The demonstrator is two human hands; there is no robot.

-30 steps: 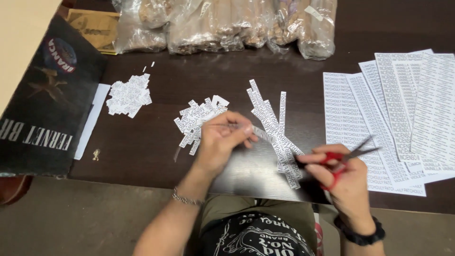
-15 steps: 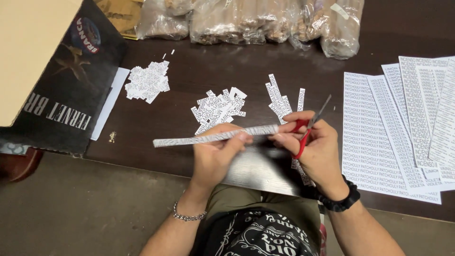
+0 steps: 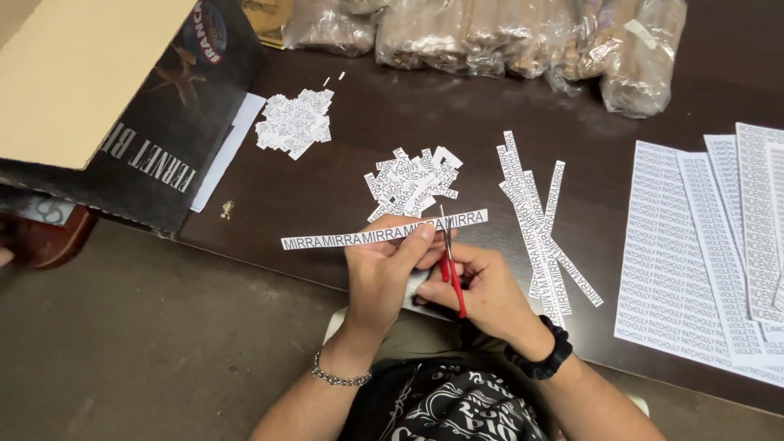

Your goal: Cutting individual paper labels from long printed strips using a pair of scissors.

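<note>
My left hand [image 3: 382, 273] pinches a long white paper strip [image 3: 343, 238] printed with repeated words and holds it level above the table's near edge. My right hand [image 3: 482, 290] grips red-handled scissors [image 3: 450, 265], whose blades point up and meet the strip near its right end. Just beyond the strip lies a pile of small cut paper labels [image 3: 410, 184]. To the right of that pile, several more long printed strips [image 3: 532, 220] lie fanned on the dark table [image 3: 392, 122].
A second pile of cut labels [image 3: 294, 122] lies at the back left beside a black cardboard box [image 3: 155, 139] with a tan flap. Printed sheets [image 3: 702, 245] overlap at the right. Clear plastic bags [image 3: 506, 41] of brownish goods line the far edge. The floor is below left.
My right hand has brought the scissors from the right up to the strip. My left hand has lifted a strip off the table and now holds it level.
</note>
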